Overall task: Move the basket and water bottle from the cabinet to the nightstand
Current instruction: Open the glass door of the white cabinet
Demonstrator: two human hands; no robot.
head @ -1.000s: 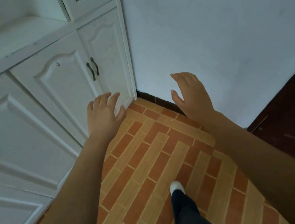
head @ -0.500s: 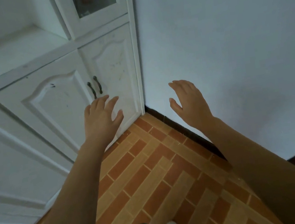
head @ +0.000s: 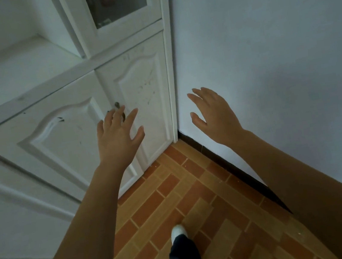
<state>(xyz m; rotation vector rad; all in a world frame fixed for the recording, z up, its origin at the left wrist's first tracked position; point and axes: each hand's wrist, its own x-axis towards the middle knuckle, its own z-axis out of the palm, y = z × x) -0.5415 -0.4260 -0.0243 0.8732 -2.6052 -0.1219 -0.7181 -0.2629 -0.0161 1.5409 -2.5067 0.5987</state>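
Both hands are spread and empty: the left hand (head: 119, 135) has risen since a second ago until its fingertips (head: 122, 110) overlap the dark handles (head: 120, 110) of the lower doors (head: 138, 103), while the right hand (head: 212, 111) hangs open at 3 o'clock of it, before the wall (head: 264, 45). The view has tilted up, bringing the glass door (head: 116, 0) in at 12 o'clock. Neither basket nor bottle shows, so I judge opening the cabinet (head: 23, 90) comes next.
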